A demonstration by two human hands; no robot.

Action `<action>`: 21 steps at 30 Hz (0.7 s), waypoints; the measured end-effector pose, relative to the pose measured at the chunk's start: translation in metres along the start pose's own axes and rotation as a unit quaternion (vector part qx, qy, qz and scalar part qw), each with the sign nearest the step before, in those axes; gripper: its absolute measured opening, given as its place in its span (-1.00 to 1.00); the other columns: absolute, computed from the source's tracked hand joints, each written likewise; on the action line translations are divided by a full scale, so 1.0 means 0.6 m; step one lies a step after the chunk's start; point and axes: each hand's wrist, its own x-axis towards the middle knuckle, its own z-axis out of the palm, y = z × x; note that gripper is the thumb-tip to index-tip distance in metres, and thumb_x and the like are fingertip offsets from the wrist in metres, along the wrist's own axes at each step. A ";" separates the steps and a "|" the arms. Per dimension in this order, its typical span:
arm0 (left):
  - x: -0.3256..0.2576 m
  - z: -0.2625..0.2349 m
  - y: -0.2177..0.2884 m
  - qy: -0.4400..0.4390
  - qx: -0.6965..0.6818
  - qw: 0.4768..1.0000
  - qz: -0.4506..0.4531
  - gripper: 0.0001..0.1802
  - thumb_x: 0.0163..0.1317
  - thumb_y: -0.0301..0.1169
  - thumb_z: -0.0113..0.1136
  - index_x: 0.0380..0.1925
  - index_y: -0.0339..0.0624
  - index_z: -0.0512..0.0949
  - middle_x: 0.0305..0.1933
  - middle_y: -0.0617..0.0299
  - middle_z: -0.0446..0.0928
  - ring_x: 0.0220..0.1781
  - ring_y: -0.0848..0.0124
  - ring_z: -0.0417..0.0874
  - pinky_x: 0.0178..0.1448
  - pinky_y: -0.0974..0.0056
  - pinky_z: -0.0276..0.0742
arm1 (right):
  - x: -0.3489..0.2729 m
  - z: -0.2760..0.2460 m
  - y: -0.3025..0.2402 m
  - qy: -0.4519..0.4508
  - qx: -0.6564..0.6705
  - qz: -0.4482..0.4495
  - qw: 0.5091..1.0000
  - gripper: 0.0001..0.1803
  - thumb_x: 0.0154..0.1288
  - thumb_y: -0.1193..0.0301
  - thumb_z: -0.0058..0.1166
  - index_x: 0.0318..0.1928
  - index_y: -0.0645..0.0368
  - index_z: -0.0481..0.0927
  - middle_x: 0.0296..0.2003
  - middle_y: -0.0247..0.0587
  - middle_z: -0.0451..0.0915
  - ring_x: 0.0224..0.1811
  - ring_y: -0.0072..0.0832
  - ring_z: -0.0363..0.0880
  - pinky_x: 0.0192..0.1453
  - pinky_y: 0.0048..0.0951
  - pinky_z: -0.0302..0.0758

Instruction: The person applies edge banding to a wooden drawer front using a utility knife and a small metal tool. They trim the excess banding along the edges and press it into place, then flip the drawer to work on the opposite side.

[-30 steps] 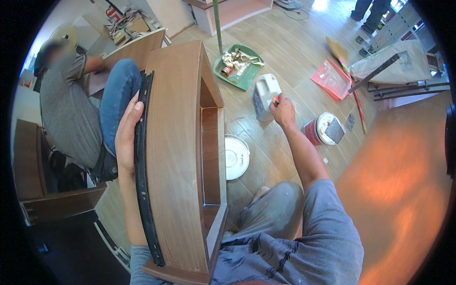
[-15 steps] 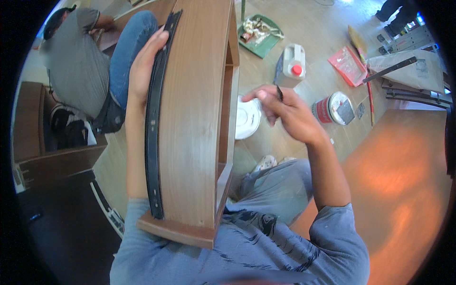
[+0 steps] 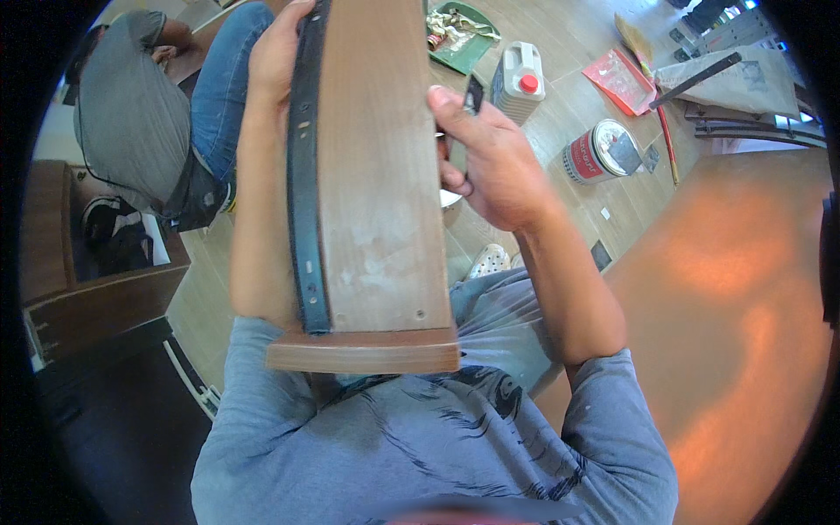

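Note:
A brown wooden drawer stands lengthwise in front of my chest, its side panel turned up and its thicker front board nearest me. Along the panel's left edge runs a black drawer slide. Pale smears mark the wood, and a screw shows near the lower right corner. My left hand grips the drawer's far left edge beside the slide; its fingertips are partly hidden. Close against the drawer's right edge, my right hand is closed round a small flat tool with a dark end; its exact kind is unclear.
Another person in grey sits at the far left, beside a brown cabinet box. Beyond my right hand are a white jug, a paint can, a green dustpan and a red dustpan. A brown panel lies right.
The drawer has turned so its side panel faces up more and its open inside no longer shows. My right hand has moved left to the drawer's edge.

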 end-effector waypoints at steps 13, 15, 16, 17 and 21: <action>0.016 -0.007 0.030 -0.047 0.126 0.991 0.015 -0.43 0.57 -0.40 0.04 0.52 -0.32 0.40 0.44 0.06 0.59 0.38 0.33 0.66 0.46 0.23 0.52 | 0.026 0.005 0.006 -0.049 -0.020 -0.042 0.998 -0.54 0.69 -0.07 -0.02 -0.14 0.09 0.50 -0.52 -0.43 0.42 -0.57 -0.67 0.33 -0.46 -0.53 0.21; 0.014 -0.019 0.042 -0.003 0.038 0.993 -0.108 -0.42 0.59 -0.33 0.07 0.54 -0.26 0.40 0.47 0.06 0.58 0.43 0.29 0.63 0.50 0.19 0.50 | 0.032 0.006 0.007 -0.079 -0.019 -0.048 0.996 -0.53 0.67 -0.10 0.00 -0.10 0.07 0.51 -0.51 -0.44 0.42 -0.57 -0.69 0.33 -0.47 -0.56 0.21; 0.012 -0.022 0.044 0.006 0.058 0.993 -0.100 -0.42 0.58 -0.35 0.06 0.54 -0.26 0.39 0.47 0.06 0.57 0.42 0.29 0.64 0.49 0.19 0.51 | 0.035 0.007 0.007 -0.088 -0.011 -0.047 0.995 -0.52 0.64 -0.13 0.05 -0.05 0.06 0.51 -0.50 -0.43 0.42 -0.57 -0.71 0.33 -0.49 -0.58 0.20; 0.011 -0.023 0.046 0.014 0.080 0.993 -0.091 -0.42 0.58 -0.38 0.04 0.55 -0.27 0.38 0.46 0.05 0.57 0.41 0.29 0.65 0.48 0.19 0.52 | 0.035 0.006 0.007 -0.111 -0.002 -0.049 0.993 -0.49 0.61 -0.16 0.09 -0.01 0.05 0.52 -0.48 -0.42 0.42 -0.57 -0.72 0.34 -0.51 -0.60 0.19; 0.005 -0.014 0.059 0.029 0.131 0.989 -0.064 -0.40 0.54 -0.46 -0.01 0.55 -0.29 0.35 0.46 0.03 0.57 0.36 0.28 0.68 0.44 0.19 0.58 | 0.035 0.009 0.006 -0.110 -0.010 -0.058 0.992 -0.48 0.61 -0.20 0.06 -0.02 0.02 0.51 -0.53 -0.44 0.40 -0.58 -0.75 0.35 -0.54 -0.60 0.16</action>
